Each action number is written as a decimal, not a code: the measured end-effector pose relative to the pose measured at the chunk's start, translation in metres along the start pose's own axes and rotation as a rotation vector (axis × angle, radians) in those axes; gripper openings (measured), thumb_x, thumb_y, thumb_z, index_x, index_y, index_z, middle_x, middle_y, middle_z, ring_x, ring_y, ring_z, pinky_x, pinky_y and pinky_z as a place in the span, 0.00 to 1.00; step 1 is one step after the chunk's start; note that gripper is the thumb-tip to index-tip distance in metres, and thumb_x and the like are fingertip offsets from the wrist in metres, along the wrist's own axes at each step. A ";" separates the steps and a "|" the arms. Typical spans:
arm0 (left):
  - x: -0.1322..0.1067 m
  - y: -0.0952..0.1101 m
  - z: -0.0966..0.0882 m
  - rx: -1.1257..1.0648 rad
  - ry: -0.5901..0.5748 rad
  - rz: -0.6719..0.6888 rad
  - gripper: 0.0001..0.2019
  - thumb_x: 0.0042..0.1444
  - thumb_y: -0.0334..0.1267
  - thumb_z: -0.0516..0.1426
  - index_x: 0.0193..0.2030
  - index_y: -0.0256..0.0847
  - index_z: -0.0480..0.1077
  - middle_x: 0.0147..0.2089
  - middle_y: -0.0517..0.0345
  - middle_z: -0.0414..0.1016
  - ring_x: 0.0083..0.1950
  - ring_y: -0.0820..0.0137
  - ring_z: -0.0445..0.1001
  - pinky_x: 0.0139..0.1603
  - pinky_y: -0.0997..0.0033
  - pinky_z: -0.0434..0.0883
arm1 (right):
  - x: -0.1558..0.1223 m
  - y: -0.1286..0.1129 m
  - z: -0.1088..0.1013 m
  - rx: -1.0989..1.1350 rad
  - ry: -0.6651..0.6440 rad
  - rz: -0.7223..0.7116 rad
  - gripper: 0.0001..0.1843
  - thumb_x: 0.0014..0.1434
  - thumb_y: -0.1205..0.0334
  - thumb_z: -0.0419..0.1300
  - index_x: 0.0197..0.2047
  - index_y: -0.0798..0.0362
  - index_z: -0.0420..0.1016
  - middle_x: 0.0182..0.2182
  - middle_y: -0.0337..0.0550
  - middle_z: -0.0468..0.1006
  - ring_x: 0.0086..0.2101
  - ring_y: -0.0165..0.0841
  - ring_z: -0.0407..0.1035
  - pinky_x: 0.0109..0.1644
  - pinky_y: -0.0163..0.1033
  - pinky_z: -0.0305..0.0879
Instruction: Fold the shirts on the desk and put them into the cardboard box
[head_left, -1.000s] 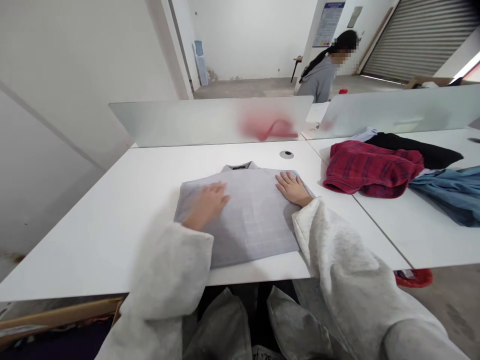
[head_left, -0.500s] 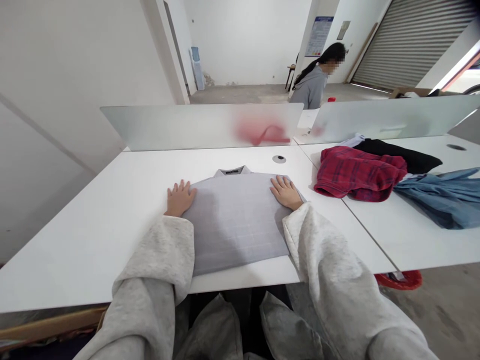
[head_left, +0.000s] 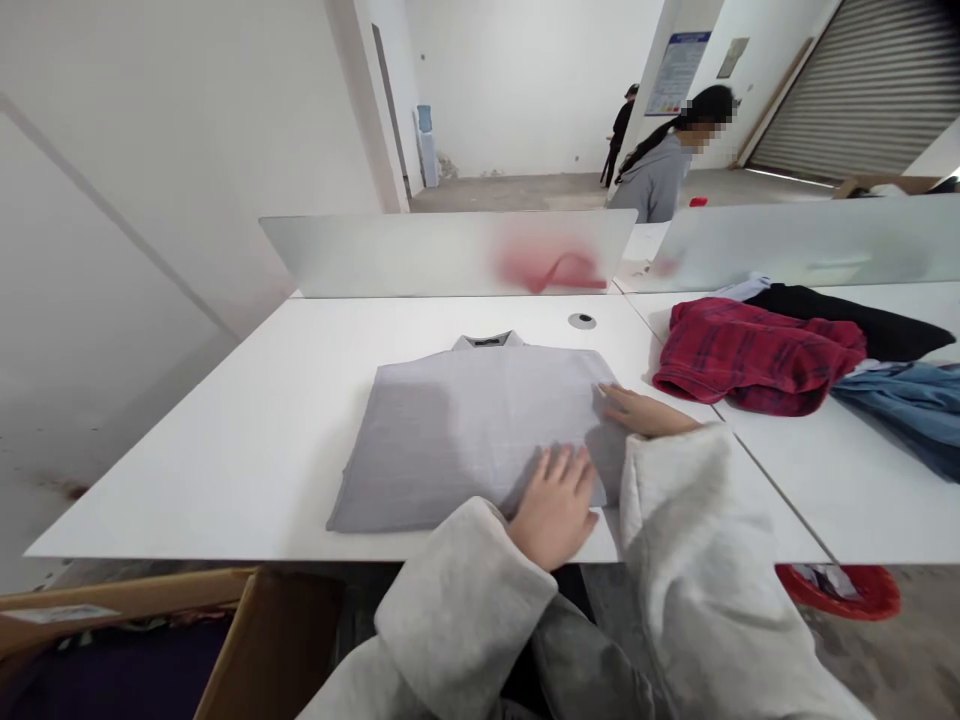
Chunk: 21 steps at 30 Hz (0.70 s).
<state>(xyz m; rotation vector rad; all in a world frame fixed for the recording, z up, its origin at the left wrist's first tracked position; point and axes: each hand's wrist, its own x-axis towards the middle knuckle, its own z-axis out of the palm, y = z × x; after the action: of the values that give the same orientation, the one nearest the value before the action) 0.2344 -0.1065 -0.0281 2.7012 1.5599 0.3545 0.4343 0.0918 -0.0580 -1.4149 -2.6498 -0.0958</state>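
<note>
One grey shirt (head_left: 442, 430), folded, lies beneath the fingers. One red plaid garment (head_left: 757, 355) lies beyond them, rightward. Hands, two: left hand (head_left: 556, 508), fingers spread; right hand (head_left: 651, 412), fingers straight at the shirt's edge; neither gripping.

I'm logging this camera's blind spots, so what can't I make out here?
All in the head view:
Gray shirt: underside hidden by its top, part covered by left hand.
Collar label: wording too small.
Red item: blurred by frosted divider.
Blue garment: cut off by right edge.
</note>
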 end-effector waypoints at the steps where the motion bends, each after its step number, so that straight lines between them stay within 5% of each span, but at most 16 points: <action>1: 0.008 0.013 0.007 -0.006 0.017 0.054 0.27 0.62 0.46 0.48 0.63 0.32 0.58 0.68 0.46 0.54 0.68 0.56 0.51 0.66 0.52 0.52 | -0.022 0.007 -0.005 0.037 -0.023 0.007 0.29 0.62 0.53 0.48 0.64 0.52 0.59 0.54 0.50 0.71 0.50 0.42 0.69 0.54 0.44 0.65; 5: 0.047 0.035 0.030 -0.024 0.053 0.115 0.27 0.62 0.46 0.48 0.63 0.29 0.57 0.66 0.41 0.57 0.67 0.56 0.54 0.65 0.54 0.54 | -0.121 0.017 -0.010 0.192 0.053 0.076 0.30 0.62 0.52 0.45 0.66 0.50 0.57 0.58 0.50 0.68 0.56 0.43 0.64 0.55 0.48 0.65; 10: 0.082 0.041 0.044 -0.012 0.018 0.019 0.28 0.63 0.45 0.47 0.64 0.25 0.56 0.66 0.33 0.56 0.68 0.55 0.54 0.64 0.51 0.54 | -0.198 -0.024 0.014 0.193 0.249 0.382 0.25 0.63 0.54 0.43 0.60 0.50 0.64 0.57 0.54 0.68 0.58 0.45 0.61 0.58 0.57 0.60; 15: 0.088 0.038 0.036 -0.161 0.079 0.002 0.21 0.66 0.37 0.41 0.59 0.29 0.62 0.61 0.39 0.65 0.64 0.59 0.61 0.62 0.56 0.58 | -0.188 -0.062 0.022 0.244 0.355 0.495 0.24 0.64 0.62 0.39 0.58 0.52 0.66 0.57 0.57 0.67 0.60 0.49 0.56 0.59 0.68 0.50; 21: 0.096 0.024 -0.001 -0.653 0.122 -0.053 0.21 0.65 0.36 0.40 0.59 0.33 0.63 0.61 0.46 0.67 0.63 0.67 0.63 0.64 0.66 0.59 | -0.108 -0.061 -0.013 0.678 0.350 0.354 0.16 0.64 0.58 0.52 0.53 0.49 0.70 0.52 0.50 0.71 0.51 0.43 0.66 0.55 0.54 0.62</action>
<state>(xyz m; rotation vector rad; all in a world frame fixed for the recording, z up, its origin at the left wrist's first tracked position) 0.3011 -0.0364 -0.0059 2.1589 1.2408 0.8642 0.4439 -0.0321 -0.0609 -1.4153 -1.8490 0.4930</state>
